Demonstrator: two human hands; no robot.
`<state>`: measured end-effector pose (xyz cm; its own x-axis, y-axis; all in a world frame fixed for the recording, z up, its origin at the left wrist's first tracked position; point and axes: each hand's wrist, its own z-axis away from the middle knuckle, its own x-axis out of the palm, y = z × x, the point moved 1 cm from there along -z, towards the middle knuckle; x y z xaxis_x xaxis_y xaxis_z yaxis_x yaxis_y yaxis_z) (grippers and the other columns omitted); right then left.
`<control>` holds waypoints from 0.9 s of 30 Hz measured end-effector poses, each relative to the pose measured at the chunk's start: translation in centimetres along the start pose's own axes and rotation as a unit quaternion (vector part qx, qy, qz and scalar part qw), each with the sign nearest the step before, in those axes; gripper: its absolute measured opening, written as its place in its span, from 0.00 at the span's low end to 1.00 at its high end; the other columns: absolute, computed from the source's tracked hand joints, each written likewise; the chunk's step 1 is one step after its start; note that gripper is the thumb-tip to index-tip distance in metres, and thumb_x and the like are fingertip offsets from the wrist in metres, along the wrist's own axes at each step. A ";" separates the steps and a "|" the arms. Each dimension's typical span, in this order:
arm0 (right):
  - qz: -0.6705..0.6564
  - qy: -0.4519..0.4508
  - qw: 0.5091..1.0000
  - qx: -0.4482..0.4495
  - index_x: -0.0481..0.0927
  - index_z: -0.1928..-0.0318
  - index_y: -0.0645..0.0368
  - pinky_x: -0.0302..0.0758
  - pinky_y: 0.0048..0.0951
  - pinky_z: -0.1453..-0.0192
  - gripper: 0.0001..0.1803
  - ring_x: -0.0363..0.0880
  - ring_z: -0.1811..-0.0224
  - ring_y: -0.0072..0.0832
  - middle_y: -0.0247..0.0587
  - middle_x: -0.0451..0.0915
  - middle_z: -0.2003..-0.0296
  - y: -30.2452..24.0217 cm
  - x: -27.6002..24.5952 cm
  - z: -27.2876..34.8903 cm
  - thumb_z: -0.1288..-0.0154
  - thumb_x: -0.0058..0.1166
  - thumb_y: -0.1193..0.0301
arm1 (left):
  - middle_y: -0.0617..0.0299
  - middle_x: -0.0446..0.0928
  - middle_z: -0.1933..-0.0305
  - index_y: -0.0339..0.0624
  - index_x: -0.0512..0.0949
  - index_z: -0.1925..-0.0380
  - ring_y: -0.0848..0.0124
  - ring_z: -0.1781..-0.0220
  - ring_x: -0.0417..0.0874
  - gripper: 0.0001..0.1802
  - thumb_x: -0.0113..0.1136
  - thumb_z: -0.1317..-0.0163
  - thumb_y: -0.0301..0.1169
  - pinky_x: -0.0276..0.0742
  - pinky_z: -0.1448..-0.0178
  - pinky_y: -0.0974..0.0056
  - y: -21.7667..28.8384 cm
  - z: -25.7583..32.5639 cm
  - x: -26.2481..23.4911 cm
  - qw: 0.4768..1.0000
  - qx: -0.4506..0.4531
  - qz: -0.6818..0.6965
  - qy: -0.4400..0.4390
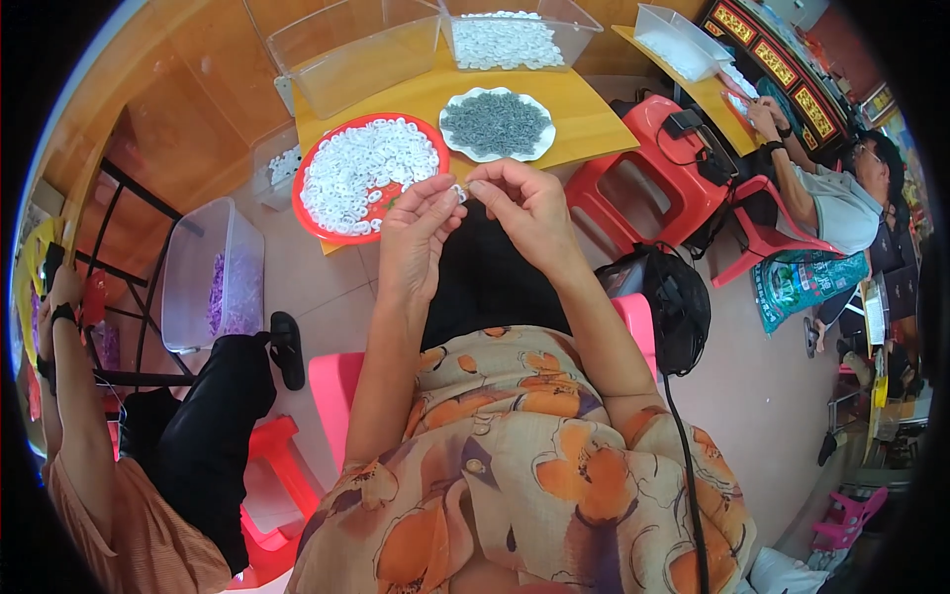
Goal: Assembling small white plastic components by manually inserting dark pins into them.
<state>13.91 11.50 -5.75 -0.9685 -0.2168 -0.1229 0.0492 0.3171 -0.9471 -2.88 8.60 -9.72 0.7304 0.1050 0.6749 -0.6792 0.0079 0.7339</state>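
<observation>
- The left hand (418,233) grasps a small white piece (460,194) between thumb and fingers.
- The right hand (532,213) comes right up to it, thumb and fingers drawn close together; I can't tell whether they grip the same piece or something tiny of their own (it's all very small from where I stand).
- That white piece is held up over the person's lap, just off the near edge of the counter (594,127).
- Beside the left hand sits a round red tray (341,238), heaped with white oval rings (361,163), some red bottom showing near the hand.
- To its right, a white plate (547,137) with a wavy rim carries a pile of grey-green bits (495,122).
- Behind the plate, a clear box (584,22) holds more white pieces (507,42).
- A red stool (655,119) stands right of the counter.
- Another person (831,203) sits farther right, hands at a second counter.
</observation>
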 end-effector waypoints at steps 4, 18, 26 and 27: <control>0.008 -0.010 1.000 0.003 0.87 0.51 0.64 0.75 0.18 0.62 0.08 0.78 0.67 0.13 0.29 0.87 0.64 0.1 -0.1 0.2 0.24 0.63 0.72 | 0.60 0.87 0.56 0.34 0.83 0.44 0.75 0.59 0.88 0.15 0.68 0.29 0.22 0.83 0.53 0.73 0.1 0.0 0.2 1.000 0.011 -0.017 0.016; 0.036 -0.006 0.999 0.013 0.87 0.51 0.64 0.78 0.20 0.60 0.09 0.82 0.64 0.15 0.32 0.88 0.62 0.5 -0.3 0.4 0.25 0.64 0.72 | 0.61 0.87 0.58 0.34 0.83 0.45 0.76 0.60 0.88 0.14 0.68 0.29 0.22 0.83 0.54 0.73 -0.4 0.0 0.4 0.998 0.036 -0.040 0.023; 0.052 0.016 0.998 0.010 0.87 0.53 0.64 0.79 0.21 0.58 0.08 0.83 0.63 0.15 0.32 0.88 0.65 -0.3 0.0 0.7 0.26 0.64 0.72 | 0.60 0.87 0.59 0.33 0.83 0.46 0.76 0.62 0.88 0.14 0.69 0.30 0.21 0.82 0.57 0.73 -0.5 0.3 1.1 0.992 0.083 -0.086 0.026; 0.052 0.017 0.998 0.011 0.87 0.53 0.64 0.79 0.21 0.58 0.08 0.83 0.63 0.15 0.32 0.88 0.65 -0.3 0.0 0.7 0.26 0.64 0.72 | 0.60 0.87 0.59 0.33 0.83 0.47 0.76 0.62 0.88 0.13 0.69 0.30 0.21 0.82 0.57 0.73 -0.5 0.3 1.1 0.991 0.094 -0.093 0.033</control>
<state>14.08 10.79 -5.68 -0.9657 -0.1521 -0.2103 0.1541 0.3160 -0.9362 -1.66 8.38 -9.33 0.8309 0.1835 0.5254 -0.5041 -0.1517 0.8502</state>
